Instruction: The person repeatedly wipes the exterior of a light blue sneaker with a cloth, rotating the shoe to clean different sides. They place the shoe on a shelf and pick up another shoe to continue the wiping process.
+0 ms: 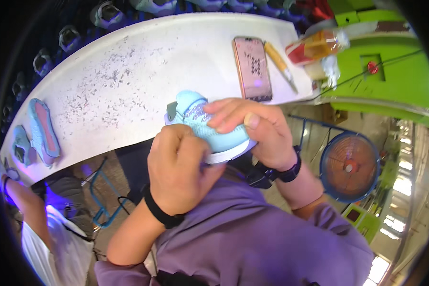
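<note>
A light blue shoe with a white sole is held between my two hands, over the near edge of the white table. My left hand is closed at the shoe's near side by the sole; its fingertips are partly hidden, so anything small pinched there cannot be made out. Across the top of the shoe lie the fingers of my right hand, gripping it from the right. A dark grey tab sticks out beside the shoe's collar.
Small dark scraps litter the white table. A phone, a yellow-handled pointed tool and an amber bottle lie at the far right. Two blue shoe pieces rest at left, near a co-worker's arm. A fan stands right.
</note>
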Tool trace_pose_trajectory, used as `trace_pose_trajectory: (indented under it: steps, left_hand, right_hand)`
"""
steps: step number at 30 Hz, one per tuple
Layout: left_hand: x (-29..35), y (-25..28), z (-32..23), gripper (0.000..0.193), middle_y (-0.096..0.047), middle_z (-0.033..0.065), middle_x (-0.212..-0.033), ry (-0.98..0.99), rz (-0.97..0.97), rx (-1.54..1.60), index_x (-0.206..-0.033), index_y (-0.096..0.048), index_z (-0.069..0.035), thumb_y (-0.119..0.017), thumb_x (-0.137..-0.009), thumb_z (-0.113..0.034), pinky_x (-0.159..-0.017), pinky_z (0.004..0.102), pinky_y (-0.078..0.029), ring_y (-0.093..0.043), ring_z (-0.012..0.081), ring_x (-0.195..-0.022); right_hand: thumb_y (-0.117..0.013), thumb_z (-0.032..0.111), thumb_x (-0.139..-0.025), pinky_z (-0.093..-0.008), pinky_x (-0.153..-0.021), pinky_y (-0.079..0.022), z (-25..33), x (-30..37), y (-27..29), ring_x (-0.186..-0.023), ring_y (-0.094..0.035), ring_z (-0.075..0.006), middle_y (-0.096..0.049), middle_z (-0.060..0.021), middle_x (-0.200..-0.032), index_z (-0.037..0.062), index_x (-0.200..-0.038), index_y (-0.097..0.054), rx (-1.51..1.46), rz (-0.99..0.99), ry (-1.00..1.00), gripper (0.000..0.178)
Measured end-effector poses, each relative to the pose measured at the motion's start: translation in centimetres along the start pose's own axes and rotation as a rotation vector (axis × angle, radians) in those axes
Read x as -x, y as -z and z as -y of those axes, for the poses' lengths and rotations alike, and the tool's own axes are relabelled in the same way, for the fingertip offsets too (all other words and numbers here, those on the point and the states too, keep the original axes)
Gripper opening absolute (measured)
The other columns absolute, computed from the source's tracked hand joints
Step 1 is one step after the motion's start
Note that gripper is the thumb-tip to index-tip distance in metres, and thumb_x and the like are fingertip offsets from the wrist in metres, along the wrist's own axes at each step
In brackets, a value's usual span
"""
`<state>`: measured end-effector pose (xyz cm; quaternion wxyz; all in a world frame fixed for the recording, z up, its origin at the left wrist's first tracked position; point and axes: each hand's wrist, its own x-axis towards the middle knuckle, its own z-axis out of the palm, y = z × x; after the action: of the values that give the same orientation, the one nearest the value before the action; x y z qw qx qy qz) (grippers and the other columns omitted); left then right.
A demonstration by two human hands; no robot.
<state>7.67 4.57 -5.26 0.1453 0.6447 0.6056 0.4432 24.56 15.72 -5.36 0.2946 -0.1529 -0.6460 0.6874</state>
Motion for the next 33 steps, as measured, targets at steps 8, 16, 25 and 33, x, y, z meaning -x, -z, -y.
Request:
trace_pose_trajectory:
  steps: [8,16,25,33]
  left_hand:
    - [-2.7,-1.5,2.3,0.044,-0.050,0.0095,-0.074,-0.010,0.182,0.166,-0.079,-0.047,-0.007,-0.087,-0.062,-0.012,-0.052,0.0384,-0.042,-0.054,0.0310,-0.062]
    - [-2.7,-0.2,2.4,0.043,-0.058,0.0104,-0.090,0.006,0.142,0.051,-0.088,-0.056,-0.007,-0.089,-0.062,-0.015,-0.059,0.0410,-0.047,-0.058,0.0311,-0.073]
    - [1.4,7.6,-0.2,0.050,-0.064,0.0178,-0.096,0.059,0.012,-0.239,-0.098,-0.059,-0.001,-0.091,-0.067,-0.024,-0.072,0.0396,-0.053,-0.064,0.0324,-0.082]
    - [2.1,7.1,-1.2,0.077,-0.064,0.0222,-0.112,0.240,0.281,-0.285,-0.105,-0.054,0.001,-0.091,-0.060,-0.049,-0.090,0.0397,-0.051,-0.065,0.0316,-0.107]
  right_hand:
    - [-0.063,0.024,-0.084,-0.0506,-0.112,-0.037,-0.1,0.3,2.6,-0.126,-0.055,-0.0369,-0.067,-0.0184,-0.111,-0.0032,-0.099,-0.066,-0.237,-0.102,-0.215,0.032]
    - [-0.062,0.052,-0.089,-0.0473,-0.112,-0.038,0.5,-1.4,2.9,-0.125,-0.055,-0.0320,-0.066,-0.0181,-0.113,-0.0018,-0.110,-0.059,-0.053,-0.018,-0.294,0.058]
    - [-0.079,0.045,-0.078,-0.0367,-0.084,-0.048,-1.3,-3.4,-5.2,-0.094,-0.059,-0.0248,-0.062,-0.0121,-0.099,0.0020,-0.104,-0.061,0.060,0.114,0.103,0.053]
    - [-0.082,0.014,-0.061,-0.0392,-0.072,-0.047,-4.6,-0.1,-6.0,-0.083,-0.055,-0.0306,-0.054,-0.0095,-0.088,0.0069,-0.087,-0.056,0.411,-0.012,0.241,0.038]
